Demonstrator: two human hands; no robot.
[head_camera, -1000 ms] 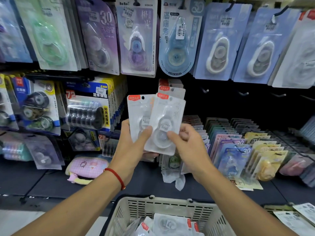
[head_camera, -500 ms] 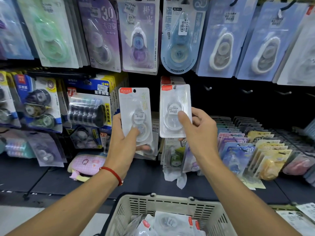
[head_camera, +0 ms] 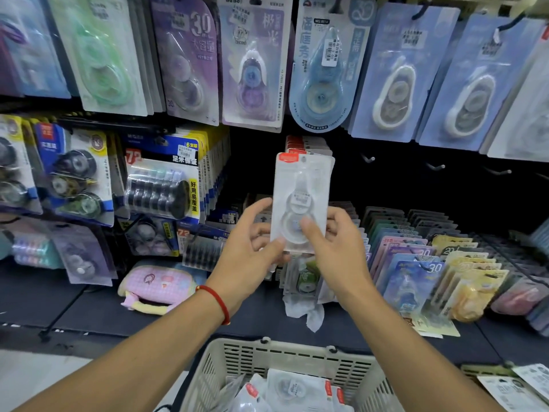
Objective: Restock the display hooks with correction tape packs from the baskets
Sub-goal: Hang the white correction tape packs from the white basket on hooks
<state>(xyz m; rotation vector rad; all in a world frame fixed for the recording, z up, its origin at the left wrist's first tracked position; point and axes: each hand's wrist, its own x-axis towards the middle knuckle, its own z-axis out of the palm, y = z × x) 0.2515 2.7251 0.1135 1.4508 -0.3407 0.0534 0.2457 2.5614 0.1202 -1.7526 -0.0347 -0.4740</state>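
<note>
While both hands are up at the shelf, here's the rundown going left to right:

Far-left hooks: dark multi-roll tape packs with yellow and blue cards, hanging pretty full.
Shelf below them: a pink pouch lying flat.
Left hand: red string bracelet on the wrist, thumb over the lower left edge of the pack, fingers curled in behind it.
Correction tape pack: clear blister with a red corner tab, held upright between both hands, right in front of the stack of same packs on the middle hook. Can't tell if its hole is on the hook.
Right hand: thumb pressed on the front of the blister, fingers wrapped behind the right edge.
Right side: empty hooks on the dark back panel, pastel packs standing in rows below.
Bottom: beige basket with more clear packs inside.
</note>
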